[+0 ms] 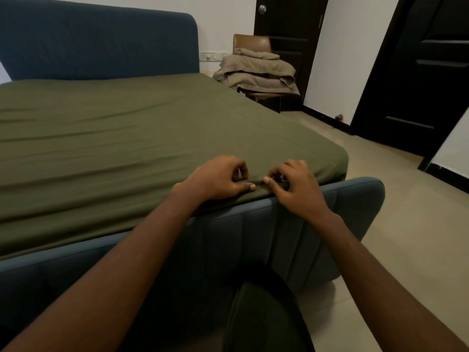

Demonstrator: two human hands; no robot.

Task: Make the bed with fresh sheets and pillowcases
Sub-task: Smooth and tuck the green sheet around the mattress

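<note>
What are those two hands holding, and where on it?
The left hand and right hand each pinch a small fold of the green sheet at its near edge, side by side, close to the corner.

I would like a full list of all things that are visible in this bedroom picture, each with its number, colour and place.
sheet: one, olive green, spread over the mattress
headboard: one, dark blue, far end of the bed
bed frame: one, blue, padded, below the sheet's near edge
chair: one, brown, by the bed's far right corner
folded bedding: one pile, beige, on the chair
doors: two, black, along the right wall
wall sockets: white, number unclear, between headboard and chair
floor: beige, right of the bed
left hand: one, pinches the sheet's near edge
right hand: one, pinches the same edge, beside the left hand
</note>
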